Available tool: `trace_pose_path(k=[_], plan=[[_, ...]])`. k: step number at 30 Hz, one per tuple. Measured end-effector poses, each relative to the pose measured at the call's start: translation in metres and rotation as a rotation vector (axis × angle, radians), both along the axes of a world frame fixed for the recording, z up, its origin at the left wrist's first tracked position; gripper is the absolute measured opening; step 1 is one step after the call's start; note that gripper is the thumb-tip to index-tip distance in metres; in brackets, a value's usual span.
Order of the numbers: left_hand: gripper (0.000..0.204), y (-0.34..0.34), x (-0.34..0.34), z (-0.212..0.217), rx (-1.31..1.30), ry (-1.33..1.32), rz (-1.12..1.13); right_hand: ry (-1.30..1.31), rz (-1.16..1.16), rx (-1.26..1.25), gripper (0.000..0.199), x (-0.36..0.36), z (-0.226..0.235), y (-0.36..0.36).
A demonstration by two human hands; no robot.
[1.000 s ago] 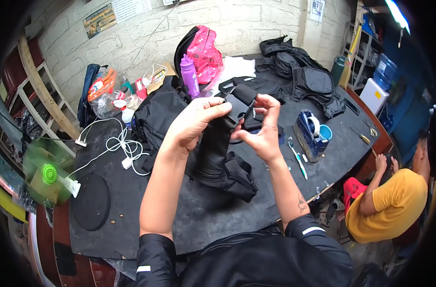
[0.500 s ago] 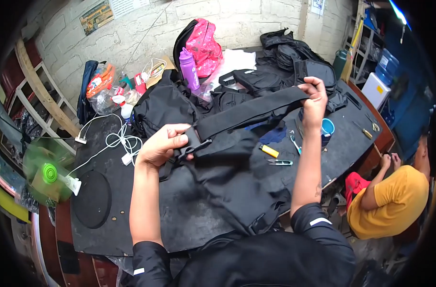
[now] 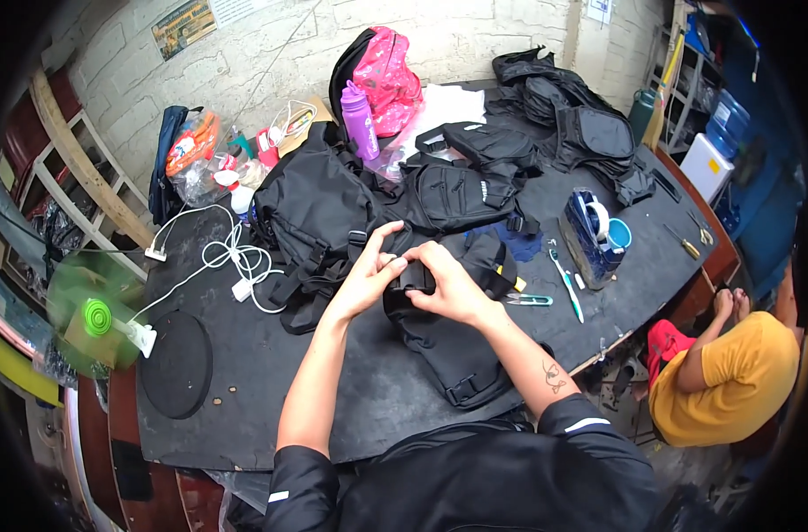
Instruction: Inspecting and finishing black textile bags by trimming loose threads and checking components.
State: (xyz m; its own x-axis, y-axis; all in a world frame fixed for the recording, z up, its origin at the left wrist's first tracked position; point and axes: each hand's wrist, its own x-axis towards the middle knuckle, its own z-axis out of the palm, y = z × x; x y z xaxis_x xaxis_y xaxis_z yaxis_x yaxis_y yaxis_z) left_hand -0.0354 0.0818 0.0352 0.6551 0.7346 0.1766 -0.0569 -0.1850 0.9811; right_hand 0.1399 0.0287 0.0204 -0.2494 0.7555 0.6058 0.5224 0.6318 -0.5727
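Note:
Above the table, my left hand (image 3: pixel 366 282) and my right hand (image 3: pixel 451 289) meet with fingers bent and thumbs close together. Both grip a black strap with a buckle (image 3: pixel 412 277); fingers cover much of it, so I cannot tell whether the buckle is fastened. Under and beside my right hand lies a black bag (image 3: pixel 450 350), with another dark buckle (image 3: pixel 465 388) at its near end. Just beyond my left hand rests a large black backpack (image 3: pixel 311 199).
Right of my hands are thread snips (image 3: pixel 530 300), a toothbrush (image 3: pixel 567 285) and a dark blue holder (image 3: pixel 590 248) with a blue cup. More black bags (image 3: pixel 457 195) lie behind. White cable (image 3: pixel 227 257) and a fan (image 3: pixel 96 317) are left. A person in yellow (image 3: pixel 732 381) sits right.
My hands have come together from wide apart, the right one moving left and down. The wide strap stretched between them has been lowered, and the bag now rests on the table.

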Motion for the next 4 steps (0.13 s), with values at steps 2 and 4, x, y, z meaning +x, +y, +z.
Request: trace_pose_path(k=[2, 4], plan=[[0.057, 0.000, -0.004, -0.010, -0.022, -0.093, 0.010, -0.005, 0.037, -0.038, 0.048, -0.006, 0.006, -0.005], [0.064, -0.003, -0.010, -0.012, -0.100, -0.048, 0.050, 0.131, 0.064, -0.109, 0.047, -0.012, 0.001, -0.005]])
